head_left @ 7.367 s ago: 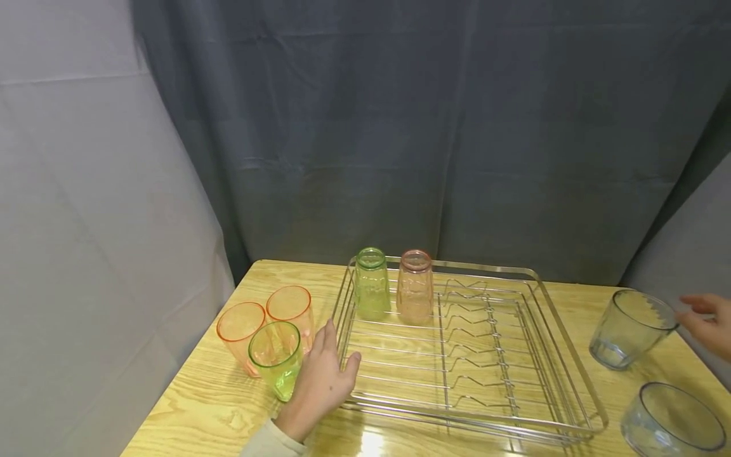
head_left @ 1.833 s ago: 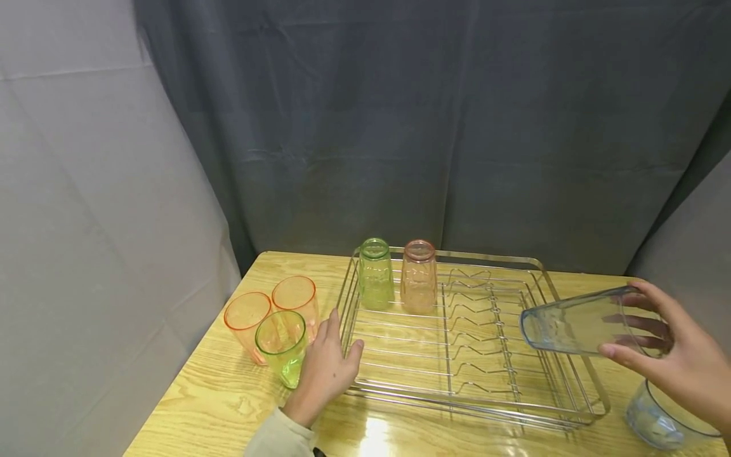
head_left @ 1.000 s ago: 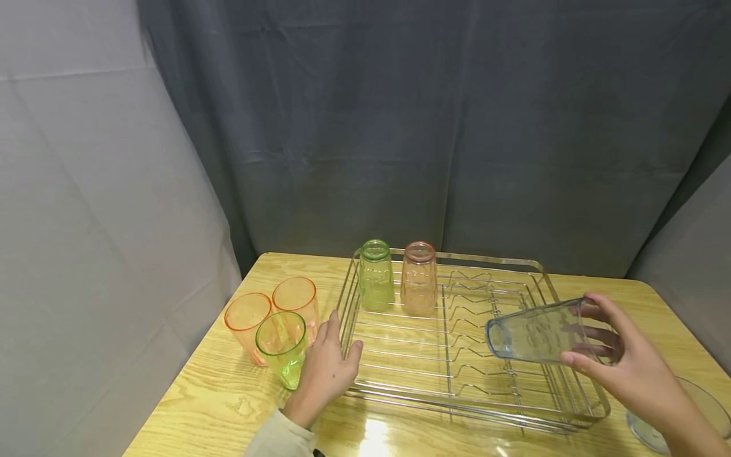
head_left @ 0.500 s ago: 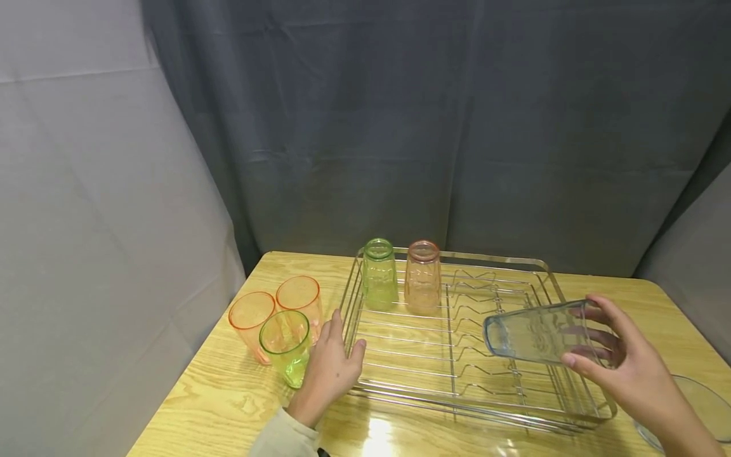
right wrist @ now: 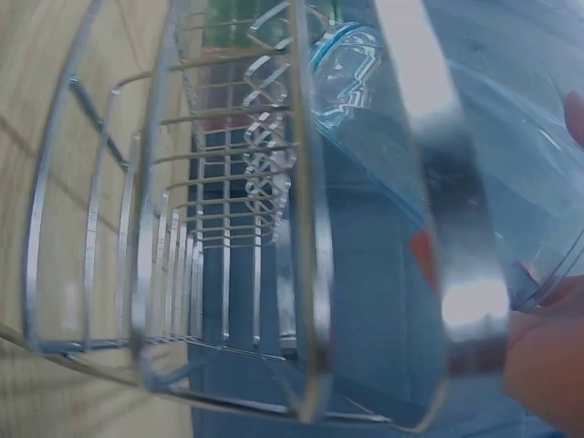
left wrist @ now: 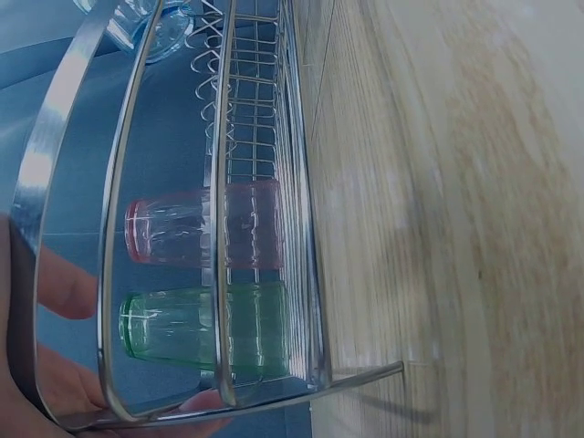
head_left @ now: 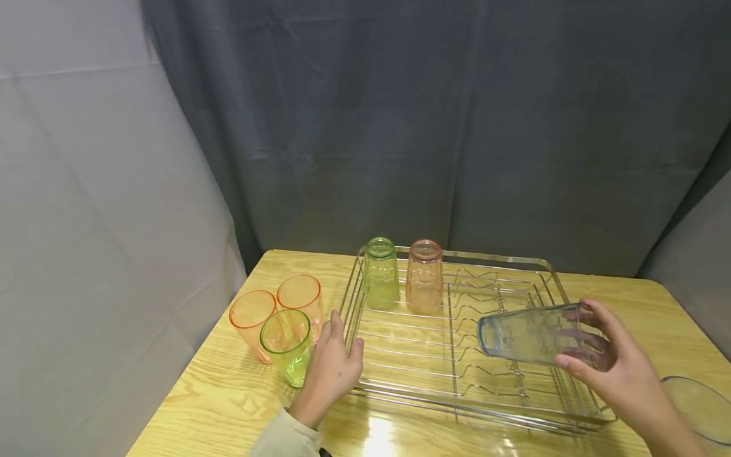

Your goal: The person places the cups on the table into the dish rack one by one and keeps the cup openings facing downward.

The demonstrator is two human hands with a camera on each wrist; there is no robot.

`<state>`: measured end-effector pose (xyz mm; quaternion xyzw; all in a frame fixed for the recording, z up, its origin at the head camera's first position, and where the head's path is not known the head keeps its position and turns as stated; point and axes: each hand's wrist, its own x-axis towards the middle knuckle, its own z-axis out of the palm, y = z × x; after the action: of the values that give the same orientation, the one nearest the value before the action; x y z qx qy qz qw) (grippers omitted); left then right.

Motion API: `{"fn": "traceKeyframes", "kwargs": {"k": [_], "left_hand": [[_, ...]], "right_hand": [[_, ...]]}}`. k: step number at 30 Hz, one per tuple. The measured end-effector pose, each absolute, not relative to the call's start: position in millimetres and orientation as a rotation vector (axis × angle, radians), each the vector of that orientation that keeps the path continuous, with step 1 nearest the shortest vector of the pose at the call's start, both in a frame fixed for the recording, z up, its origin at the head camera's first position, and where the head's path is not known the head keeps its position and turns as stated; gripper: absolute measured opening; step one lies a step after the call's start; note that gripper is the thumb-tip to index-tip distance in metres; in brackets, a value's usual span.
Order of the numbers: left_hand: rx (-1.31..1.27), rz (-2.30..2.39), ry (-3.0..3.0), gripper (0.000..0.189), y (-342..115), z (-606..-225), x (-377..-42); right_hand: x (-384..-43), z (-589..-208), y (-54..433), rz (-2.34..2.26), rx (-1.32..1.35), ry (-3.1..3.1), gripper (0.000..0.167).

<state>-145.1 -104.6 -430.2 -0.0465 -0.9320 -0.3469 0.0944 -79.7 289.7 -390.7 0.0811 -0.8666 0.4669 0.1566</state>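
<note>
My right hand [head_left: 619,371] grips a clear bluish drinking glass [head_left: 528,333] near its wide mouth, with the thumb in front and fingers behind. The glass lies nearly sideways above the right half of the wire dish rack [head_left: 400,393], its narrow base pointing left. At the rack's near left corner rests my left hand [head_left: 328,374], fingers straight along the outside and thumb over the rim. The rack's flat rim [left wrist: 55,119] crosses in front of those fingers in the left wrist view. A green glass [head_left: 381,276] and a pink glass [head_left: 424,279] stand upside down in the rack's back left.
Left of the rack, a yellow-green glass [head_left: 294,365] and two orange glasses, one in front [head_left: 245,317] and one behind [head_left: 302,298], stand upright close together. Another clear glass [head_left: 699,409] sits on the wooden table [head_left: 200,406] at right, partly behind my right forearm. A dark curtain [head_left: 354,127] hangs behind.
The right hand has taken the clear glass from the table, tipped it sideways and carried it left over the rack, slowing lately. The left hand stays at the rack's corner.
</note>
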Motion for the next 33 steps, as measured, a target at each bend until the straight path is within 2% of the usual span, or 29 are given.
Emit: {"fn": "traceKeyframes", "kwargs": {"k": [19,33], "left_hand": [[-0.225,-1.065,-2.724,0.068,-108,-428,-145],[-0.291,-1.014,-2.726,0.072,-107,-415,-134]], "right_hand": [[-78,-386,273,1.338,0.278,-2.461,0.093],[-72,-388,268,1.363,0.172,-2.521,0.094]]}}
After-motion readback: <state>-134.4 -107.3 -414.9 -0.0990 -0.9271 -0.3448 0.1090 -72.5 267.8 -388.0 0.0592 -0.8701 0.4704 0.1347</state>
